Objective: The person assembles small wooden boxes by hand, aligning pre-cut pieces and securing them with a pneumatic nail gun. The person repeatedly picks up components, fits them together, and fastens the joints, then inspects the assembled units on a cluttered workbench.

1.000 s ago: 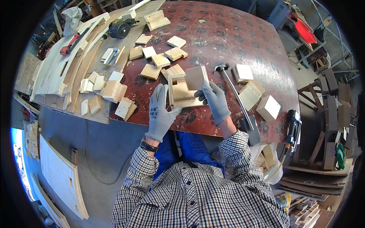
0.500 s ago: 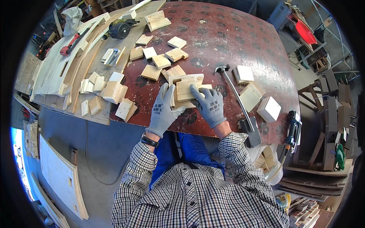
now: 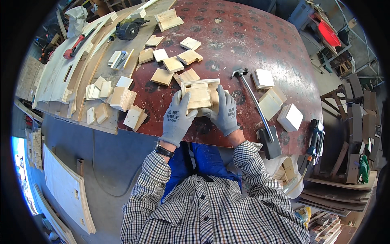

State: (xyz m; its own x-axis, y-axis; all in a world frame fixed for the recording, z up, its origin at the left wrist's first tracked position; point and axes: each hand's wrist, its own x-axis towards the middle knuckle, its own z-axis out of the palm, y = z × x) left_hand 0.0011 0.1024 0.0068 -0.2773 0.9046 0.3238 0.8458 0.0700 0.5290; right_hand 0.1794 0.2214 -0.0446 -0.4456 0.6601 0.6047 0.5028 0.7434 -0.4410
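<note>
Both hands wear grey gloves and meet at a small stack of pale wooden blocks (image 3: 199,96) near the table's front edge. My left hand (image 3: 177,120) grips its left side, thumb along the near edge. From the right, my right hand (image 3: 225,113) holds the stack with its fingers along that side and its thumb at the near corner. A smaller block lies on top of a wider plywood piece, whose layered far edge shows. The fingers hide parts of both sides. To the right of my right hand lies a claw hammer (image 3: 255,102) with a dark grip.
Loose wooden blocks (image 3: 173,64) lie beyond and left of the stack; white-faced blocks (image 3: 290,117) lie right of the hammer. A nail gun (image 3: 315,139) with a hose rests at the dark red table's (image 3: 260,44) right edge. Plywood sheets (image 3: 77,73) and power tools lie at left.
My right hand's fingers have shifted from the top of the small block to the stack's right side, exposing more of its face. My left hand keeps its grip.
</note>
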